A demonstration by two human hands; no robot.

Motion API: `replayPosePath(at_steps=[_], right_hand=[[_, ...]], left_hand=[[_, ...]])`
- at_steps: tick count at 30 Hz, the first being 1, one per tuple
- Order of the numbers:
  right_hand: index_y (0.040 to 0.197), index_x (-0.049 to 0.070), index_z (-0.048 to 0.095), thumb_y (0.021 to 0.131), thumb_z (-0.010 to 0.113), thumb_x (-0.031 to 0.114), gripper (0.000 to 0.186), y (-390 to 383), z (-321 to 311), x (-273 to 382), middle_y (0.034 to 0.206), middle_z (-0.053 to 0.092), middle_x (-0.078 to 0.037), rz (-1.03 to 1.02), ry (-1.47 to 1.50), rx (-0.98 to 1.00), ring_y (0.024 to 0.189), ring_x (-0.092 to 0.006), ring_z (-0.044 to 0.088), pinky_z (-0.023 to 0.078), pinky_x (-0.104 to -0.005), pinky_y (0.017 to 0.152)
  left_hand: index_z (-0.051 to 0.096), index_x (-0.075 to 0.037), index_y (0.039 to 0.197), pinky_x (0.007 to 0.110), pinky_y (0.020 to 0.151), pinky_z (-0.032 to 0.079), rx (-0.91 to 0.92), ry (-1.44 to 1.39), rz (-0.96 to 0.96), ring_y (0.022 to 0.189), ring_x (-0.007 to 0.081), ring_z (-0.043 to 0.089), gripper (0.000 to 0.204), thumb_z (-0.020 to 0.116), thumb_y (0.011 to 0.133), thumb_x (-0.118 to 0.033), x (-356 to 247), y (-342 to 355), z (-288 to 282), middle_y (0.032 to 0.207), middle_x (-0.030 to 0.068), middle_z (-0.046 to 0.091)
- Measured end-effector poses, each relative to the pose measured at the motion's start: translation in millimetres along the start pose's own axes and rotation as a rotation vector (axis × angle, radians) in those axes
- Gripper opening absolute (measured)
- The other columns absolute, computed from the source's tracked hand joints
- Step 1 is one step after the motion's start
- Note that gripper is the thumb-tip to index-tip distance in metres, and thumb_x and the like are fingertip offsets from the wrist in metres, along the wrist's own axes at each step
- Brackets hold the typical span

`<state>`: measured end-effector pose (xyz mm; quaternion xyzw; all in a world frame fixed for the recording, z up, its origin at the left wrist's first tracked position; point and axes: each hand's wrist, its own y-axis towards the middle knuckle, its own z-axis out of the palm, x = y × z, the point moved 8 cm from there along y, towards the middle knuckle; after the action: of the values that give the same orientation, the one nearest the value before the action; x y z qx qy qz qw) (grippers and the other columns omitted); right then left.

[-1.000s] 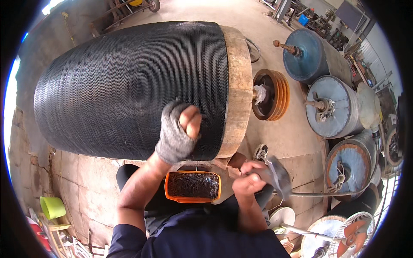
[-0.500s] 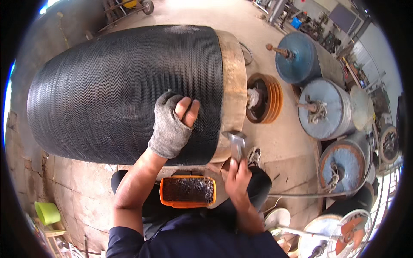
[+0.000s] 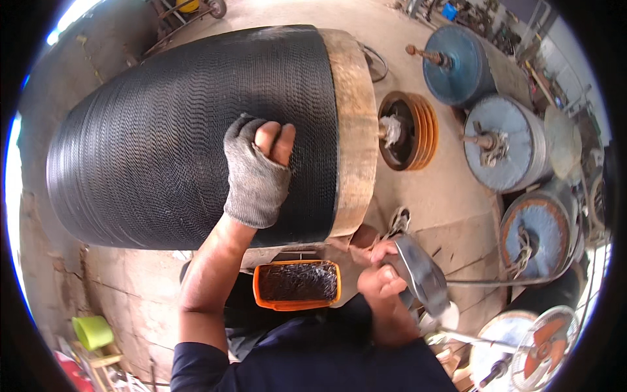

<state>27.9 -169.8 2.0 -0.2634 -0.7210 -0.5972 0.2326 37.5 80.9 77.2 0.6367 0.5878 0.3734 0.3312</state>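
My left hand [image 3: 255, 176], in a grey fingerless glove, rests with curled fingers on a large roll [image 3: 163, 130] wrapped in rows of black serrated strip; anything between its fingertips is hidden. A pale wooden band [image 3: 353, 130] forms the roll's right end. My right hand [image 3: 382, 281] grips a grey metal hammer [image 3: 418, 274], blurred, below and right of that band. Between my arms, under the roll, sits an orange tub [image 3: 261, 287] of small dark metal pieces, probably nails.
An orange grooved pulley [image 3: 428, 134] is on the roll's axle. Several metal drums [image 3: 496, 157] lie along the right, with a fan [image 3: 542, 346] below them. A green bucket [image 3: 91, 332] is at lower left, a wheeled cart [image 3: 189, 8] at the back.
In the last half second my right hand has drawn the hammer down and right, away from the wooden band. My gloved hand sits slightly higher in the picture, still on the roll.
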Motion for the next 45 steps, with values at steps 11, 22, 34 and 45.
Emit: replayPosePath(at_steps=[11, 22, 34, 45], right_hand=[[0.112, 0.001, 0.054, 0.103, 0.060, 0.020, 0.023, -41, -3, -52, 0.081, 0.066, -0.027, 0.272, -0.421, 0.157, 0.070, -0.0503, 0.065, 0.049, -0.0570, 0.060], [0.111, 0.000, 0.055, 0.104, 0.060, 0.017, 0.020, -24, -2, -37, 0.083, 0.066, -0.024, 0.178, -0.408, 0.202, 0.070, -0.0469, 0.065, 0.049, -0.0533, 0.061], [0.111, -0.001, 0.054, 0.099, 0.063, 0.011, 0.020, -2, 9, -42, 0.078, 0.065, -0.024, 0.306, -0.349, 0.238, 0.065, -0.0469, 0.064, 0.048, -0.0523, 0.056], [0.116, -0.007, 0.057, 0.102, 0.056, 0.014, 0.025, -8, -10, -26, 0.086, 0.065, -0.025, 0.064, -0.088, -0.061, 0.073, -0.0429, 0.069, 0.054, -0.0476, 0.063]], left_hand=[[0.057, -0.008, 0.134, 0.048, 0.105, 0.041, 0.057, -0.385, -0.100, 0.098, 0.0281, 0.061, 0.051, 0.068, 0.086, 0.004, -62, -31, -6, 0.104, 0.0073, 0.066], [0.054, -0.006, 0.141, 0.045, 0.091, 0.044, 0.213, -0.435, -0.207, 0.088, 0.0280, 0.062, 0.065, 0.068, 0.078, 0.005, -75, -33, 14, 0.094, 0.0048, 0.069], [0.040, 0.001, 0.150, 0.045, 0.092, 0.042, 0.089, -0.329, -0.253, 0.089, 0.0258, 0.058, 0.084, 0.072, 0.073, -0.001, -78, -27, 40, 0.093, 0.0027, 0.063], [0.051, 0.004, 0.140, 0.051, 0.099, 0.044, 0.292, -0.363, -0.127, 0.104, 0.0334, 0.060, 0.073, 0.080, 0.075, -0.010, -115, -87, -18, 0.117, 0.0136, 0.063]])
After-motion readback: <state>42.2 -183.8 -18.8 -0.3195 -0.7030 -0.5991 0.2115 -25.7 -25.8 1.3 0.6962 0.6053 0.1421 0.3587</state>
